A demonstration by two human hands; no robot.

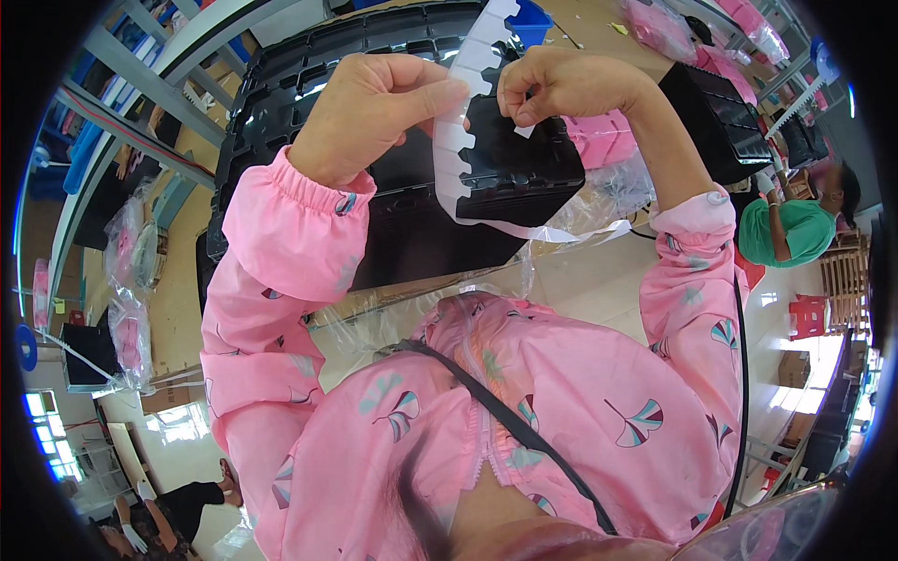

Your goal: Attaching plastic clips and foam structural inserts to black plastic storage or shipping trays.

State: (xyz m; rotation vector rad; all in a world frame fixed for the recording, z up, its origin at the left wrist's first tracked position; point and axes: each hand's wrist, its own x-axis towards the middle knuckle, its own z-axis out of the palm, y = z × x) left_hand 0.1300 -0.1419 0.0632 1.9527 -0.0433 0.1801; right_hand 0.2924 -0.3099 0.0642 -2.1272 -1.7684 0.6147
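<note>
My left hand (383, 107) pinches a long white strip (456, 140) with a row of tab-like notches along its right edge. The strip runs up past the top of the view, and its lower part bends right and trails in a thin band. Just right of it, my right hand (571, 86) has its fingers curled together, with a small white piece (526, 131) at the fingertips. Both hands are above a glossy black crate (402, 252), whose lid or stacked top has ridged, moulded edges.
Pink packets in clear plastic (603, 140) lie right of the crate. A blue bin (531, 23) stands behind it. At the right are another black crate (720, 122) and a person in green (790, 232). Metal rails (150, 70) rise at the left, by plastic-wrapped pink items (129, 327).
</note>
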